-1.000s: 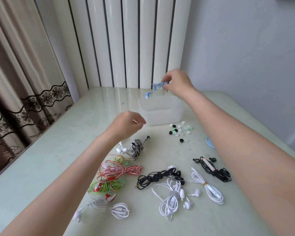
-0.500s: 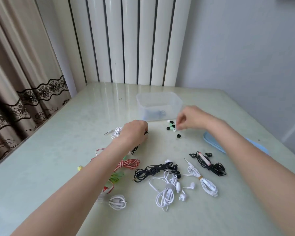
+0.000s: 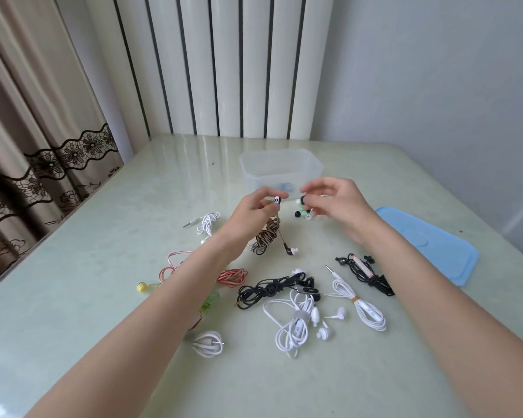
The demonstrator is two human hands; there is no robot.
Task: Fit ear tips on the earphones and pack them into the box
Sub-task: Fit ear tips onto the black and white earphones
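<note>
My left hand point(image 3: 255, 211) pinches one earbud point(image 3: 277, 200) of the black-and-white striped earphones point(image 3: 266, 236), lifted above the table; their coiled cable and second earbud hang below. My right hand point(image 3: 335, 200) hovers a little to the right and pinches a small black ear tip point(image 3: 303, 198). Under it lies a small pile of loose ear tips point(image 3: 303, 214), black, white and green. The clear plastic box point(image 3: 281, 168) stands just behind both hands, with blue earphones point(image 3: 284, 186) inside.
Several coiled earphones lie on the pale green table: white ones point(image 3: 296, 324), black ones point(image 3: 272, 289), red ones point(image 3: 230, 276), another white set point(image 3: 207, 223) at the left. The blue lid point(image 3: 429, 245) lies at the right. Curtain at the left, radiator behind.
The blue earphones went from my right hand into the box. My right hand came down to the ear tips and took one. My left hand picked up the striped earphones and raised one earbud.
</note>
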